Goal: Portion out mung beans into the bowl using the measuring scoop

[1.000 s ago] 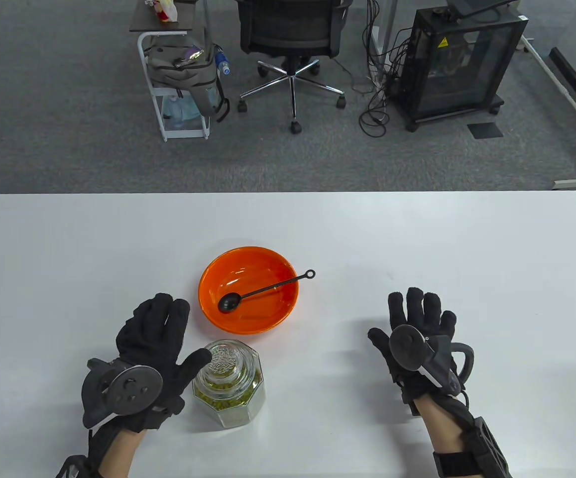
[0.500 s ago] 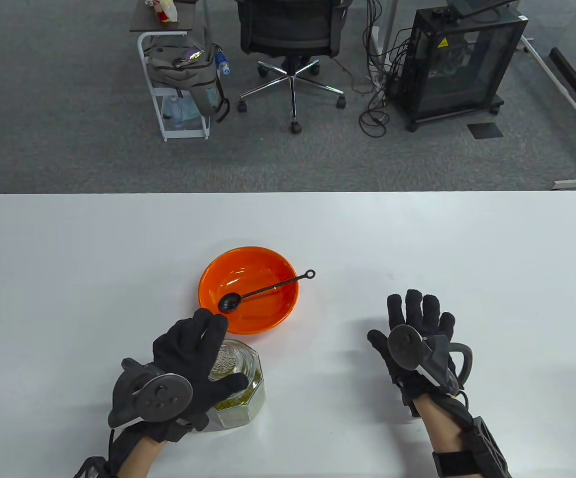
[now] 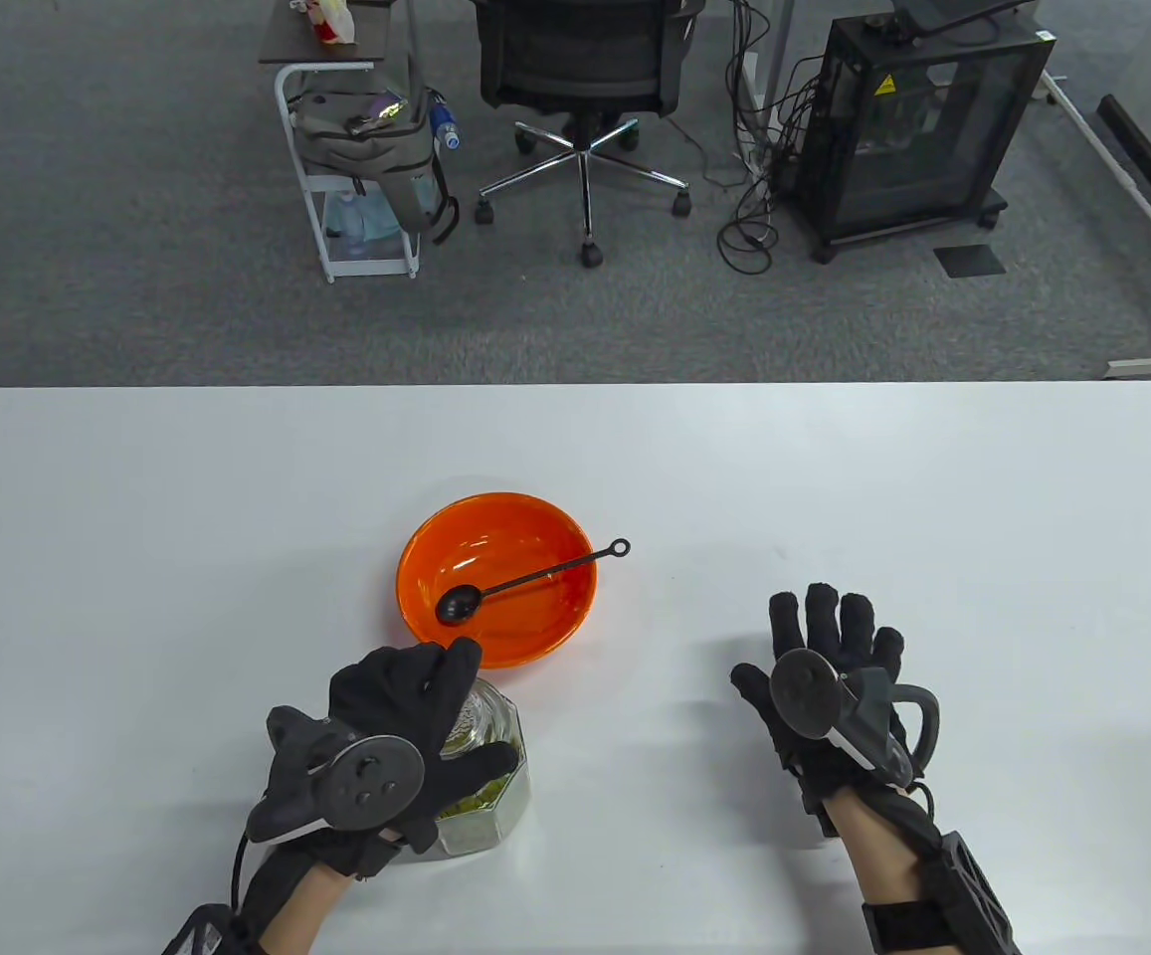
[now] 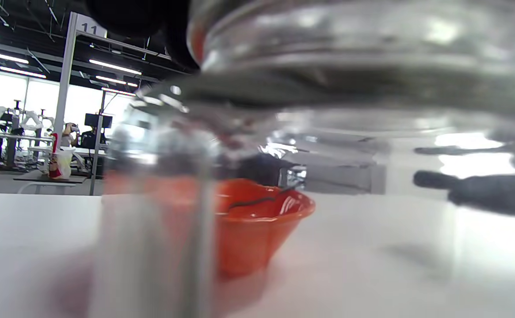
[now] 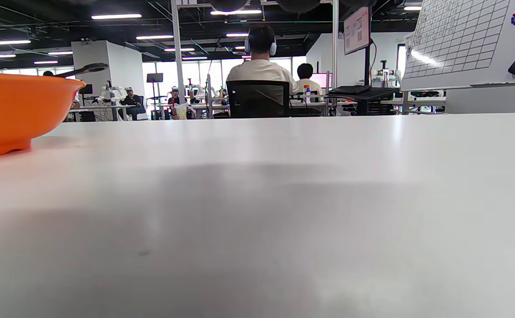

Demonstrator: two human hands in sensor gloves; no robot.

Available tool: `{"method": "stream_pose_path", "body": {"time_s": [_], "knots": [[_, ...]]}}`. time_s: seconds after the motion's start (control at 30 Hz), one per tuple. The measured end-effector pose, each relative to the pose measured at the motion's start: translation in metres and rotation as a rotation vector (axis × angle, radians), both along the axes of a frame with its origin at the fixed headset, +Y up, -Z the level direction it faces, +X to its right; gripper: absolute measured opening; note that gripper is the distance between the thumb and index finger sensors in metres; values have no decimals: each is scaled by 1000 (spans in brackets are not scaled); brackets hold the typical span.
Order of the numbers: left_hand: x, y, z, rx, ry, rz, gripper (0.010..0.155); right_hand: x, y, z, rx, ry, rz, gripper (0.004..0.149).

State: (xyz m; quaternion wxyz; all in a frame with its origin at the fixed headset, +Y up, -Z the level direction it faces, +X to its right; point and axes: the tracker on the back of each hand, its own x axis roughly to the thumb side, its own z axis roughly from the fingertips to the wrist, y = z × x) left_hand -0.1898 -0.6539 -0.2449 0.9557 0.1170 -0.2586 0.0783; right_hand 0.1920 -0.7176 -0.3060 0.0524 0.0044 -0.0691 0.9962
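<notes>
An orange bowl (image 3: pixel 416 557) stands mid-table with a black measuring scoop (image 3: pixel 525 577) lying in it, its handle ring sticking out over the right rim. Just in front of the bowl is a faceted glass jar (image 3: pixel 490 796) of green mung beans. My left hand (image 3: pixel 436 706) covers the jar's top, fingers curled over the far side of the glass lid and thumb on the near right side. The left wrist view shows the jar (image 4: pixel 328 66) blurred and very close, with the bowl (image 4: pixel 248 238) behind it. My right hand (image 3: pixel 824 647) lies flat on the table, fingers straight, holding nothing.
The white table (image 3: pixel 834 477) stretches wide around the hands. Beyond its far edge are an office chair (image 3: pixel 585 80), a small cart with a bag (image 3: pixel 356 149) and a black cabinet (image 3: pixel 913 119). The right wrist view catches the bowl (image 5: pixel 9 110) at left.
My left hand has moved right from beside the jar to over its top and curled round the lid. The right hand has barely shifted.
</notes>
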Motion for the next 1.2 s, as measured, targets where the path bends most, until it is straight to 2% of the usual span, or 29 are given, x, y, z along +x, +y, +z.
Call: {"method": "stream_pose_path", "body": {"time_s": [0.37,0.63,0.77,0.9,1.03,1.2], "knots": [[2,3,0,73,-9,-18,88,-1,-1,0,-15,3,3,83],[-8,26,15,196,-17,76,88,-1,-2,-1,-19,7,1,83],[-29,41,19,251,43,157,88,-1,-3,-1,-17,7,0,83],[-60,44,13,258,148,212,88,-1,-3,-1,-14,8,0,83],[-95,36,-2,217,272,238,88,-1,-4,-1,-14,10,0,83],[-128,8,-25,94,390,220,88,-2,-4,-1,-16,13,0,83]]}}
